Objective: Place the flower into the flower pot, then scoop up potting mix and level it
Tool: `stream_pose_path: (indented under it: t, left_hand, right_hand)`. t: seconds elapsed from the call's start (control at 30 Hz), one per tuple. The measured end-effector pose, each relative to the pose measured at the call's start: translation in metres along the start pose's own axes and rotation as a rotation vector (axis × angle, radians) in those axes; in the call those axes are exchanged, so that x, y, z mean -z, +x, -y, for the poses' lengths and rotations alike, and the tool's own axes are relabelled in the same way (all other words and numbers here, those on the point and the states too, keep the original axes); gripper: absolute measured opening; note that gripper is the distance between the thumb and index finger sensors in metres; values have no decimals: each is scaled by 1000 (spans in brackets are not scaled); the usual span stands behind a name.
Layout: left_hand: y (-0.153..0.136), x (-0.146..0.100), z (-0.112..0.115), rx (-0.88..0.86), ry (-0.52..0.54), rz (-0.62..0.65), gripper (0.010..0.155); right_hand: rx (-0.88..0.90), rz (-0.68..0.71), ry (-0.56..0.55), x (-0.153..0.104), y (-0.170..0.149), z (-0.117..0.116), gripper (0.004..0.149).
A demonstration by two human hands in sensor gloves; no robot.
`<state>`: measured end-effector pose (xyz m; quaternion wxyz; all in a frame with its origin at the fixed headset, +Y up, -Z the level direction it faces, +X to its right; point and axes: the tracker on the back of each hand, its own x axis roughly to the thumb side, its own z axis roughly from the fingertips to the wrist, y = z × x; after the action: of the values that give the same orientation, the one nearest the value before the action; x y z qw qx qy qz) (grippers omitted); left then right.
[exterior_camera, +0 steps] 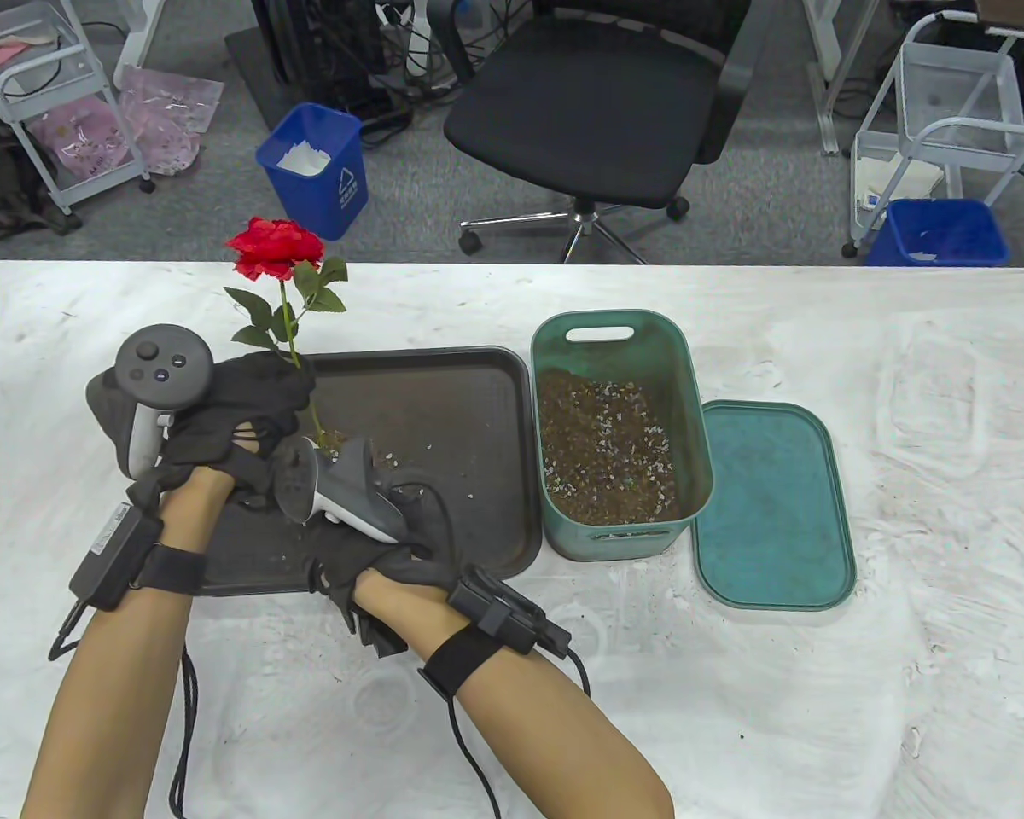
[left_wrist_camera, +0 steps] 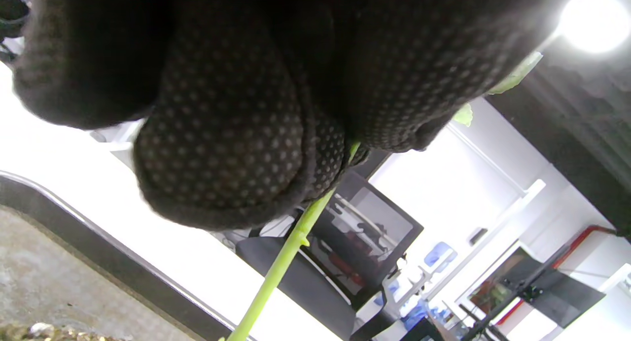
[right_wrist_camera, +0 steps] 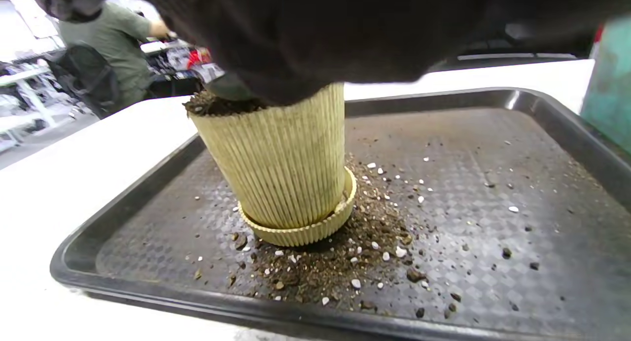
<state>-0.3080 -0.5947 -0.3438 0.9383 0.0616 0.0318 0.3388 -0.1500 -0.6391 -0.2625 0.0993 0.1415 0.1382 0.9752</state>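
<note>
Left hand [exterior_camera: 239, 401]: fingers are curled round the green stem, so the flower [exterior_camera: 277, 247] is held upright over the flower pot [right_wrist_camera: 281, 168]. Right hand [exterior_camera: 375, 546]: placed over the pot's top; whether its fingers are spread flat or gripping cannot be told, as the glove fills the wrist view. The ribbed yellow pot stands in its saucer on the black tray [exterior_camera: 444, 375], filled with potting mix to the rim, some spilled around its base. The stem appears already planted and scooping largely done; levelling is judged in hand. The green bin [exterior_camera: 614, 426] of mix is beside the tray, its lid [exterior_camera: 772, 503] just beyond.
</note>
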Motion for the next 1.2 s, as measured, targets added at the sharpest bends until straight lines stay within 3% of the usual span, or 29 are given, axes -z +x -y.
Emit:
stream_pose_path:
  t: [0.07,0.2,0.3,0.33,0.53,0.7,0.9,1.07,1.2]
  left_hand:
    - [-1,1,0,-4,-4,-7,42]
    - [-4,2,2,-27,3,-25,42]
    - [-2,0,0,-7,2,-20,42]
    - [-1,-1,-1,-2,-3,-16,42]
    - [1,-8,-3,4,-20,4,42]
    - [0,-14,-6,11,-12,0,43]
    - [-5,-25,-8,12,-6,-16,45]
    - [-10,-40,-4,193,-24,12,51]
    - [-20,-59,-8,168,6,39,53]
  right_hand:
    - [22,44,-94,-9,-8,2,49]
    - [167,39,-95,-28,-35,25,48]
    - [118,-50,-113,-27,-50,39,48]
    - [102,-42,-155,-22,-52,37,48]
    - [52,-1,-112,-10,-41,13,50]
    - [46,-11,-108,-12,-41,15,50]
    - [88,-27,-212,-33,-57,30,54]
    - [72,-54,-254,-51,-68,37,62]
    - [46,-80,-288,-64,-77,39,69]
